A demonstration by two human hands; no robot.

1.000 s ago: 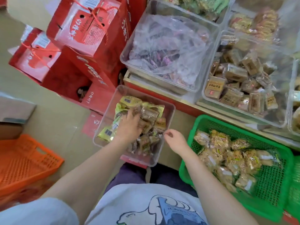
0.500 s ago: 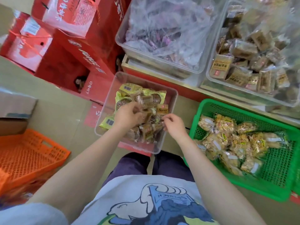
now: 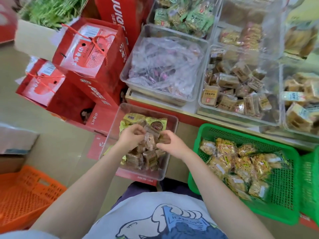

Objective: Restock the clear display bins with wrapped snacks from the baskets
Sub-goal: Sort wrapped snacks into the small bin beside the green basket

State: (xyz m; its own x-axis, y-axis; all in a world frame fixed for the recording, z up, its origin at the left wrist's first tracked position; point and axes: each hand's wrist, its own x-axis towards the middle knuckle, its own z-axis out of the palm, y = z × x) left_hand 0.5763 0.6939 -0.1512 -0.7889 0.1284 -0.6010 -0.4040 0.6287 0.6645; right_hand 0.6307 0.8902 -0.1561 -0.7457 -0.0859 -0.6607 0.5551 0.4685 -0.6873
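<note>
Since half a second ago the right hand (image 3: 172, 144) has come further in over the clear rectangular plastic bin (image 3: 170, 163), and both hands now meet above its middle. The left hand (image 3: 133, 137) has its fingers curled down round a clump of brown wrapped snacks (image 3: 150, 140); the right hand's fingers are curled against the same clump from the 3 o'clock side, thumb toward the person. Both forearms reach forward from the lower edge of the view, converging on the bin.

The bin rests on a flat red carton on the floor, in front of the person's knees, and also holds yellow-green wrapped packets (image 3: 131, 119) at its 12 o'clock end. At 3 o'clock of it stands a green slotted plastic basket (image 3: 283, 192) holding yellow wrapped snacks (image 3: 238, 163). At 12 to 2 o'clock, clear display bins (image 3: 202, 97) on a low shelf hold more wrapped goods. Red juice cartons (image 3: 89, 54) are stacked at 10 o'clock, and an orange plastic crate (image 3: 25, 195) lies at 8 o'clock.
</note>
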